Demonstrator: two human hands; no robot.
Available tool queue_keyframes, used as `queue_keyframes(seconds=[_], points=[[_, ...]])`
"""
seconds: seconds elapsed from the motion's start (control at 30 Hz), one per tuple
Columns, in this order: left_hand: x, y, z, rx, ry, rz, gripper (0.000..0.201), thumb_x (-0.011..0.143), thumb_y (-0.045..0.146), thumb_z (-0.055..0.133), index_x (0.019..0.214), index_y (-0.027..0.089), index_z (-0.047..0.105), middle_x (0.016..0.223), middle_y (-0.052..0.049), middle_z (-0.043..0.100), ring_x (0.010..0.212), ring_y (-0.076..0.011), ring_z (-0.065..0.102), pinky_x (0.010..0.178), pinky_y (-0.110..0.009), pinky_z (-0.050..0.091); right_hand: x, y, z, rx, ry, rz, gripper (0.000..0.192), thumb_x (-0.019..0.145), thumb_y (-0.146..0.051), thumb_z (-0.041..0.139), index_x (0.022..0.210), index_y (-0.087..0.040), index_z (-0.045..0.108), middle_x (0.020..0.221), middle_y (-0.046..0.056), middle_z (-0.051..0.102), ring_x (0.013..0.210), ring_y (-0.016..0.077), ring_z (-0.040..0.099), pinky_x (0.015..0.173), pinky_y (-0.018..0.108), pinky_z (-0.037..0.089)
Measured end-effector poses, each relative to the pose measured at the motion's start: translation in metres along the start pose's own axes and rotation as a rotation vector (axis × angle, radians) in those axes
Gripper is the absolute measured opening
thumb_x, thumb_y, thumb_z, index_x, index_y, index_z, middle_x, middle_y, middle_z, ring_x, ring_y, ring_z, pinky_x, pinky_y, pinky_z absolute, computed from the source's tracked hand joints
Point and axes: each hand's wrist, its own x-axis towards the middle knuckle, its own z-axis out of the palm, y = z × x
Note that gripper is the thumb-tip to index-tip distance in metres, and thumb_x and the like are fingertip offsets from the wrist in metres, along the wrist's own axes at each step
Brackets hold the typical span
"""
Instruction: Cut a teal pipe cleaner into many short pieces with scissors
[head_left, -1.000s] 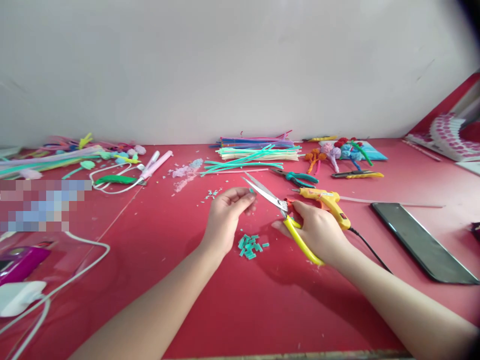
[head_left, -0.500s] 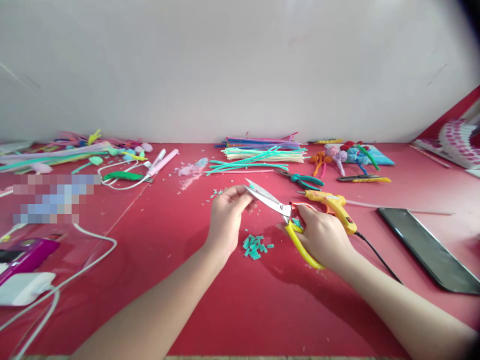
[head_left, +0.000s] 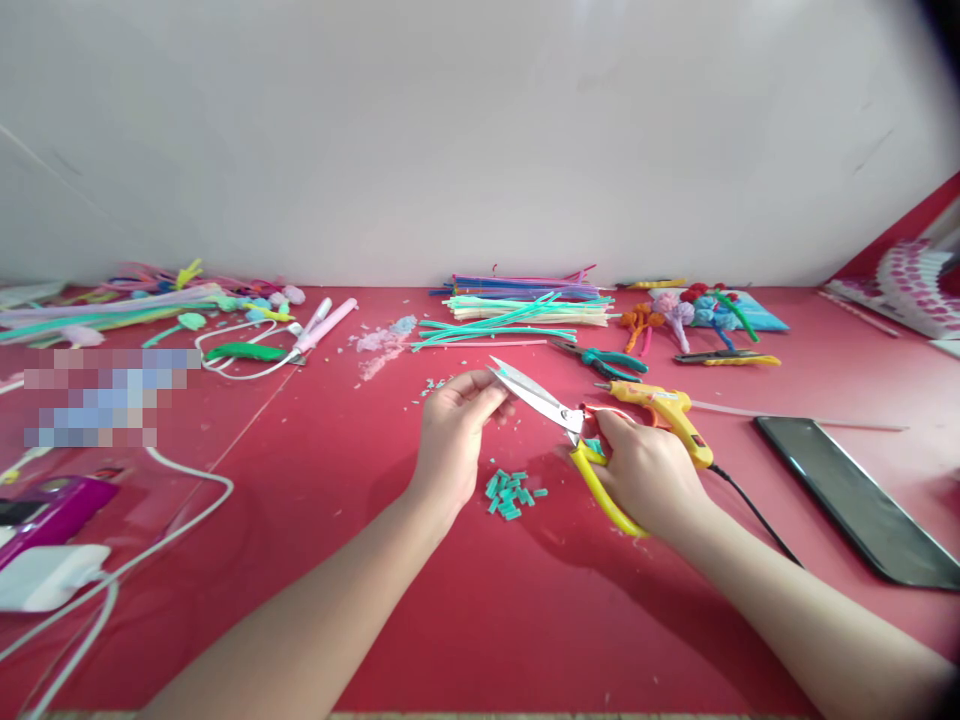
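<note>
Your right hand [head_left: 646, 468] clamped around yellow-handled metal scissors [head_left: 568, 416]; left hand [head_left: 454, 425] pinched, seemingly on tiny teal piece [head_left: 502, 371] between blade tips, beyond short teal snippets [head_left: 510, 493]. Snipping step, likely; next cut needs fingertips clear.

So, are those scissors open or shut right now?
Slightly open: the scissors, held in the right hand, show a narrow gap between their tips, beside the left hand.

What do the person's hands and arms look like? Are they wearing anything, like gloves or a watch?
The left hand and right hand are bare: no gloves, and no rings I can see. The left forearm and right forearm show no sleeve, watch or bracelet.
</note>
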Motion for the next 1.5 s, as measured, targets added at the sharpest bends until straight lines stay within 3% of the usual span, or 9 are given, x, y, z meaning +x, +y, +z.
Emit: queue_keyframes(seconds=[0.77,0.97,1.13,1.37,1.5], points=[[0.0,-0.001,-0.001,0.022,-0.024,0.026,0.011,0.069,0.022,0.06,0.075,0.013,0.062,0.065,-0.002,0.058,0.058,-0.0087,0.05,0.056,-0.021,0.039,0.001,0.004,-0.001,-0.041,0.009,0.014,0.029,0.072,-0.048,0.044,0.064,-0.02,0.048,0.046,0.0,0.049,0.042,0.0126,0.043,0.043,0.024,0.017],[0.0,-0.002,0.0,0.021,-0.024,-0.058,0.015,0.067,0.025,0.062,0.076,0.014,0.062,0.068,-0.003,0.06,0.06,-0.0094,0.052,0.058,-0.021,0.041,0.003,0.007,-0.004,0.015,-0.052,0.067,0.037,0.073,-0.056,0.039,0.067,-0.02,0.049,0.049,0.001,0.052,0.045,0.0145,0.047,0.043,0.024,0.019],[0.0,-0.01,0.0,0.049,-0.124,-0.121,0.015,0.069,0.026,0.06,0.078,0.014,0.062,0.071,-0.003,0.061,0.063,-0.0099,0.053,0.062,-0.023,0.042,0.004,0.007,-0.004,0.138,-0.057,0.086,0.031,0.073,-0.052,0.042,0.069,-0.021,0.047,0.051,-0.001,0.051,0.048,0.0141,0.046,0.044,0.023,0.021],[-0.011,-0.012,0.009,0.232,-0.469,-0.251,0.017,0.075,0.03,0.054,0.075,0.014,0.061,0.065,-0.003,0.057,0.059,-0.0107,0.052,0.059,-0.023,0.041,0.005,-0.001,-0.018,0.805,-0.171,0.087,0.017,0.073,-0.035,0.045,0.069,-0.019,0.049,0.057,-0.003,0.049,0.051,0.0091,0.043,0.046,0.021,0.031],[-0.017,-0.008,0.012,0.283,-0.56,-0.277,0.017,0.074,0.03,0.054,0.071,0.015,0.06,0.063,-0.002,0.055,0.056,-0.01,0.05,0.057,-0.023,0.042,0.004,-0.005,-0.029,0.902,-0.248,0.108,0.018,0.071,-0.03,0.045,0.057,-0.018,0.045,0.049,-0.005,0.043,0.046,0.0081,0.039,0.045,0.021,0.03]])
